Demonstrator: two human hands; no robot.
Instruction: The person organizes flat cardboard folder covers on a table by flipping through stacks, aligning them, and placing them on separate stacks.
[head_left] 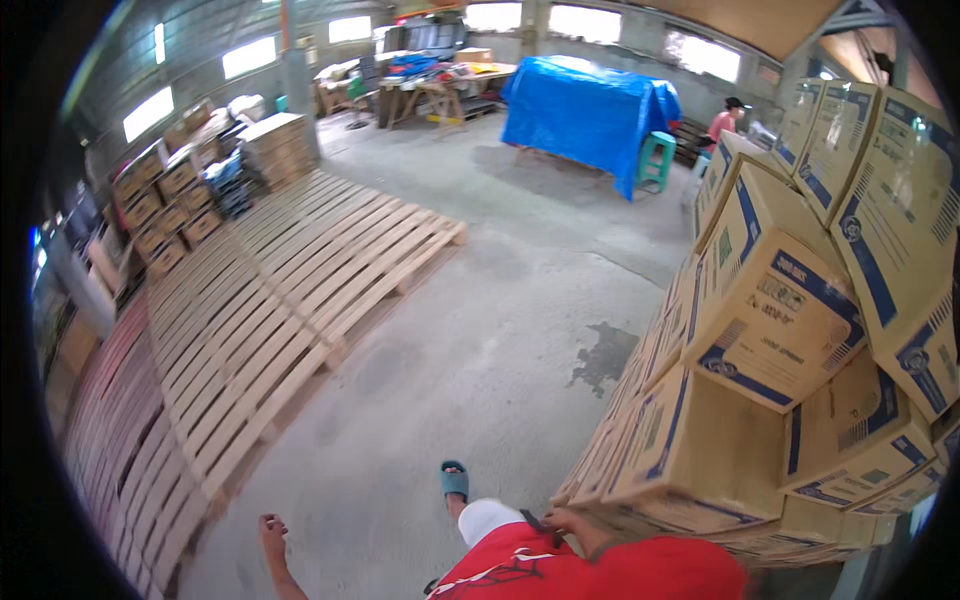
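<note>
A tall, leaning stack of brown cardboard boxes with blue print fills the right side, close to my body. My right hand is closed at the stack's lower edge around a small dark part; what that part is I cannot tell. My left hand hangs free at the lower left above the concrete floor, fingers loose and holding nothing. My foot in a teal sandal is forward on the floor, and my red shirt shows at the bottom.
Rows of wooden pallets cover the floor on the left, with stacked boxes behind them. A blue tarp covers something at the back, beside a teal stool. A person in a red top stands behind the stack. A dark stain marks the floor.
</note>
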